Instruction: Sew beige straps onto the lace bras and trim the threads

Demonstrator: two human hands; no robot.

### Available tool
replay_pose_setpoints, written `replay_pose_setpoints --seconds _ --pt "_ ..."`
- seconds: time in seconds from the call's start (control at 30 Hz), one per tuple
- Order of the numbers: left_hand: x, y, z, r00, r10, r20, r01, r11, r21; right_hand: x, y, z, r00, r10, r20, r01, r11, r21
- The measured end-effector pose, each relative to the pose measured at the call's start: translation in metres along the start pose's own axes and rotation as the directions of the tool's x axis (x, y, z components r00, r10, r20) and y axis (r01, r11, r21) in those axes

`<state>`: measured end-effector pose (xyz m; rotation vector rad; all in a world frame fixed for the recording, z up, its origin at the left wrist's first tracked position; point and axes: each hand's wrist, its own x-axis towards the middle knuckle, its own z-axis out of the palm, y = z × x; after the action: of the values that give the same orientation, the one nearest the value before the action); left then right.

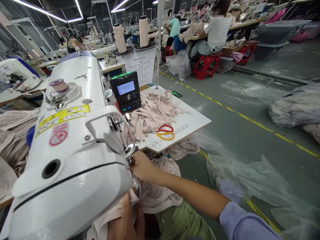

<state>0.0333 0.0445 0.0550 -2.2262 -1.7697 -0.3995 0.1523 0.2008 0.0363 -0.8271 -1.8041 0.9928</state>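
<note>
A white sewing machine point(72, 146) fills the left of the head view. My right hand point(141, 165) reaches in beside its head, fingers tucked behind the casing near the needle area, so what they grip is hidden. My left hand point(127, 221) lies low at the bottom edge, fingers pressed on pale pink fabric point(110, 216) under the machine. Lace fabric point(160, 190) lies below my right forearm.
A pile of beige straps point(150, 113) and red-and-yellow scissors point(165, 131) lie on the white table point(195, 121). A control panel point(126, 92) stands behind the machine. Two thread cones point(120, 38) stand further back. Plastic bags point(250, 183) lie on the floor; seated people work at the far tables.
</note>
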Motion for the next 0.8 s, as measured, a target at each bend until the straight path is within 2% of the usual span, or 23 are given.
replay_pose_setpoints --seconds 0.13,0.27,0.43,0.53,0.63,0.73,0.8 --pt "0.001 0.002 0.003 1.0 0.007 -0.013 -0.008 1.0 -0.014 -0.001 0.001 -0.001 1.0 0.007 -0.028 -0.007 1.0 0.008" --pt "0.002 0.007 0.002 1.0 -0.023 0.018 0.024 0.998 -0.063 -0.005 -0.003 -0.004 0.996 0.07 -0.053 -0.067 0.996 0.061" --pt "-0.002 0.01 -0.005 0.997 -0.069 -0.021 0.068 0.997 -0.024 -0.018 -0.009 -0.003 0.985 0.131 -0.114 -0.11 0.979 0.171" --pt "-0.007 0.015 -0.006 0.987 -0.149 -0.068 0.152 0.988 0.04 -0.034 -0.011 -0.003 0.964 0.215 -0.155 -0.167 0.947 0.274" --pt "-0.01 0.02 -0.006 0.984 -0.167 -0.061 0.17 0.985 0.037 -0.054 -0.016 -0.009 0.947 0.302 -0.109 -0.254 0.912 0.322" --pt "-0.014 0.034 -0.005 0.987 -0.136 -0.086 0.138 0.99 0.024 -0.078 -0.026 -0.016 0.957 0.283 -0.07 -0.254 0.927 0.275" --pt "-0.022 0.051 -0.003 0.981 -0.16 -0.114 0.168 0.984 0.067 -0.096 -0.035 -0.018 0.97 0.24 -0.028 -0.228 0.949 0.219"
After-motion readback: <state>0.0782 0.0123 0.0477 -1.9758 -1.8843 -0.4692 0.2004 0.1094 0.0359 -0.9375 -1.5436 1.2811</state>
